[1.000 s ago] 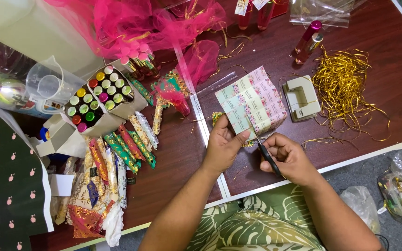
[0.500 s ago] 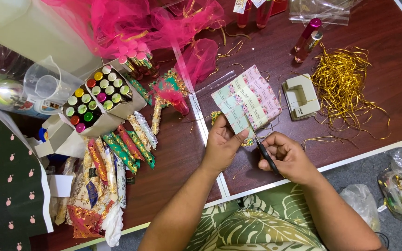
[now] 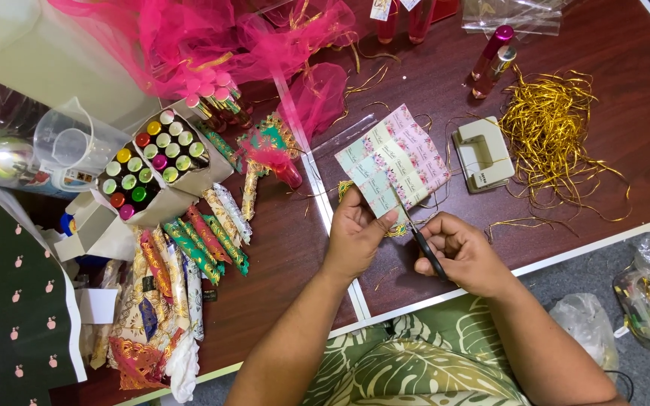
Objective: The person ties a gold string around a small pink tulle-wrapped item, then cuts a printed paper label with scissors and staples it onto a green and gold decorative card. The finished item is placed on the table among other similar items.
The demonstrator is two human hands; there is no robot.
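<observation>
On the dark wooden counter (image 3: 611, 83) we see the left hand (image 3: 355, 237) pinching a floral label sheet (image 3: 393, 162) just left of the hole punch (image 3: 481, 153), while the right hand (image 3: 464, 252) grips scissors (image 3: 415, 229) (blades partway in, most labels uncut).

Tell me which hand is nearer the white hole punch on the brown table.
Right. The right hand, holding small scissors, sits just below-left of the white hole punch; the left hand, gripping the floral paper sheet, is farther left.

Left hand (image 3: 356, 234) pinching floral sheet (image 3: 394, 161); scissors (image 3: 417, 236) in right hand (image 3: 462, 252)
</observation>
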